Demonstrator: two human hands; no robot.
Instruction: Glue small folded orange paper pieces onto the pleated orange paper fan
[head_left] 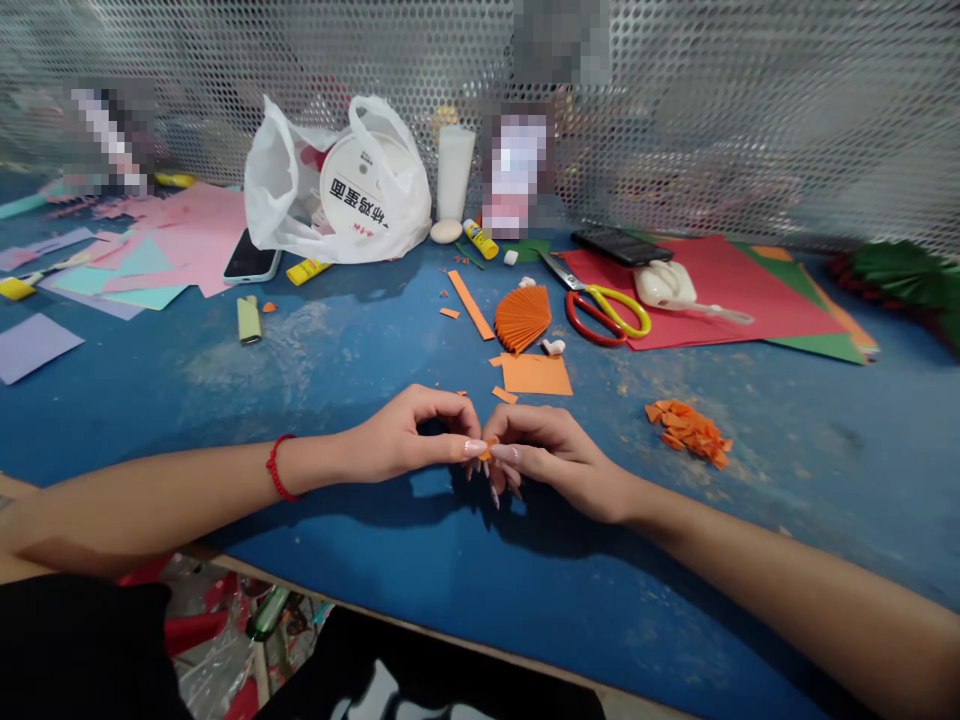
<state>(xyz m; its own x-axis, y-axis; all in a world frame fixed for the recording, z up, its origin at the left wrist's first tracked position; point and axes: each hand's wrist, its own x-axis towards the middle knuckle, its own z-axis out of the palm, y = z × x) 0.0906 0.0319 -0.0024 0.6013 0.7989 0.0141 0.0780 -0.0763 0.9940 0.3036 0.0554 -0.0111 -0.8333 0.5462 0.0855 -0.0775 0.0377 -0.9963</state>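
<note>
Close together above the blue table, my left hand [420, 435] and my right hand [551, 455] pinch a small piece of orange paper [488, 449] between thumbs and fingertips. Most of that piece is hidden by the fingers. Just beyond the hands lies an orange paper rectangle [537, 375], with small scraps beside it. A pleated orange paper fan [523, 318] and an orange paper strip [471, 305] are a little farther off. To the right of my right hand sits a heap of small folded orange paper pieces [688, 432].
Scissors [606, 312] with red and yellow handles lie near stacked red paper [720, 290]. A white plastic bag [289, 215] holding a round tub stands at the back by a phone [251, 258] and glue stick [481, 239]. Coloured sheets [199, 225] spread left. Perforated metal mesh [675, 130] closes the back.
</note>
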